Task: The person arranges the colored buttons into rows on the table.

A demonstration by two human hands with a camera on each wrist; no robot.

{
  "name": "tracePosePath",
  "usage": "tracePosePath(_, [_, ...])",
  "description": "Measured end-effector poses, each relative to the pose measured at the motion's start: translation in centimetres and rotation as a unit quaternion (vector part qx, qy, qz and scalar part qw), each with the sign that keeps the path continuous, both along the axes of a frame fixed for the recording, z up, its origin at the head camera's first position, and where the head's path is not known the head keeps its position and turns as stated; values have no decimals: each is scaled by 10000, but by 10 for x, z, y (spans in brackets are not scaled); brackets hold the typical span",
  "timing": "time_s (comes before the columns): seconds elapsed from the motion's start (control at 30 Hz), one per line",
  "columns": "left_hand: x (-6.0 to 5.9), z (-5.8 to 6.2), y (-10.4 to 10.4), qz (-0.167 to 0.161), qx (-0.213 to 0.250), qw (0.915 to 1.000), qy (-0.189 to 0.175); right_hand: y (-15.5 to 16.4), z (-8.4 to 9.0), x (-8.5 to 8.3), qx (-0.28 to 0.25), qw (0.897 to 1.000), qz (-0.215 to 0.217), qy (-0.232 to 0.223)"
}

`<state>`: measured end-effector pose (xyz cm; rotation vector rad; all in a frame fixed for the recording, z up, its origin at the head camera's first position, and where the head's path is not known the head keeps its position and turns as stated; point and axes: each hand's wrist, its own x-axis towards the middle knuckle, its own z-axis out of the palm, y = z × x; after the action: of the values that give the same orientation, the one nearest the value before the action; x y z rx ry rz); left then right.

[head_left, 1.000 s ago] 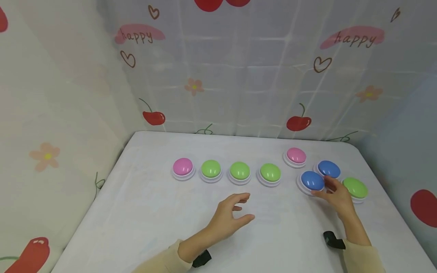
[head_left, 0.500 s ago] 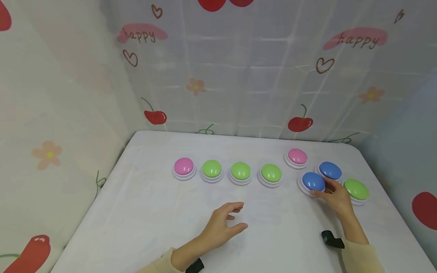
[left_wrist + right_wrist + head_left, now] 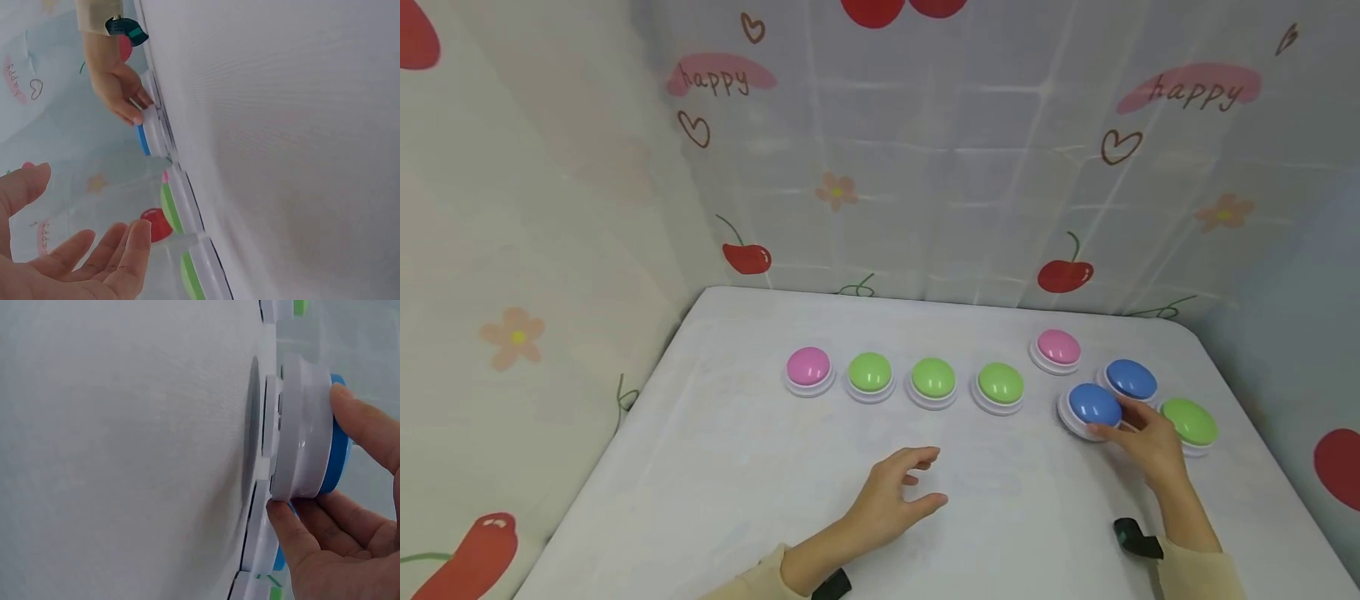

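Two blue buttons sit at the table's right; my right hand [image 3: 1150, 442] pinches the nearer blue button [image 3: 1093, 404] by its white base. My left hand [image 3: 891, 496] hovers over the table [image 3: 700, 467], fingers loosely spread, holding nothing.

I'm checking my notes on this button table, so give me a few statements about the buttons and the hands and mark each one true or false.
1. The right hand grips the nearer blue dome push button with a white base. True.
2. The left hand holds a green button. False: it holds nothing, fingers loosely curled over the white table.
3. The row of four starts on the left with a pink dome button. True.
4. There are three blue buttons. False: only two, the second blue dome button sits just behind the gripped one.
5. A green dome button sits right of the right hand. True.
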<state>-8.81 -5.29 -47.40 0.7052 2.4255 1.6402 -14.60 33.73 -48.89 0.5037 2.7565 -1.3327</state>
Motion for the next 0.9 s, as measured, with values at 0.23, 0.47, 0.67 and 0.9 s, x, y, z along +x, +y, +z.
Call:
tracePosePath(0.23, [-1, -2, 1, 22, -41, 10000, 20, -21, 15, 21, 108, 9975, 576, 385])
tracePosePath(0.47, [-2, -4, 1, 73, -109, 9999, 55, -67, 30, 38, -113, 9892, 1320, 631])
tracePosePath(0.67, [-5, -4, 0, 159, -84, 9998, 59, -110, 33, 40, -520, 9789, 1836, 733])
tracePosePath(0.9, [-8, -1, -6, 294, 3, 9995, 95, -153, 29, 38, -612, 9630, 2418, 1024])
